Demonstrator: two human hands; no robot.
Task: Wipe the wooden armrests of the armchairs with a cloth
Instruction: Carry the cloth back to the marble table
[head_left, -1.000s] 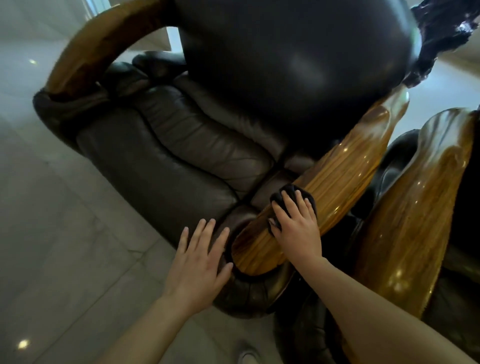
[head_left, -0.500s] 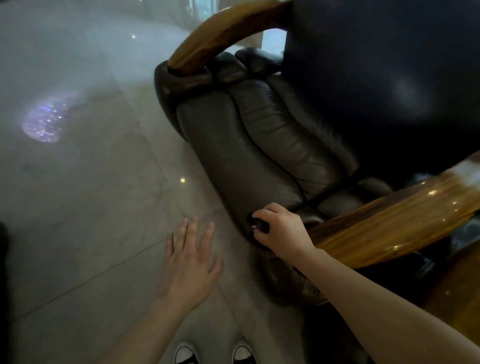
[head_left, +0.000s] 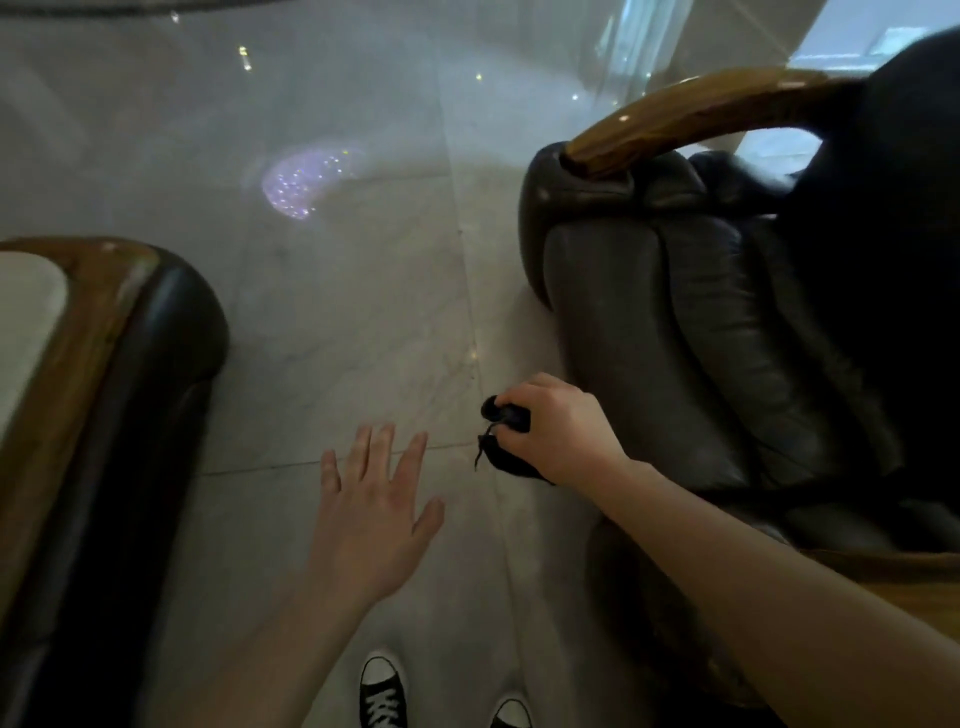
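My right hand (head_left: 558, 431) was bunched around what looked like the dark cloth (head_left: 506, 441); my left hand (head_left: 371, 512) hung spread, holding nothing, over the floor (head_left: 363, 312).

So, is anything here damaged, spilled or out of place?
Nothing stands out. The right hand holds the dark cloth bunched, clear of the chair. The purple speckled patch on the floor looks like a light reflection, not a spill.

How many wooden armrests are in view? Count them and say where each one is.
2. One armrest curves along the far side of the dark armchair at upper right; the near armrest shows at the right edge behind the right forearm. The wood-trimmed furniture at left is unclear.
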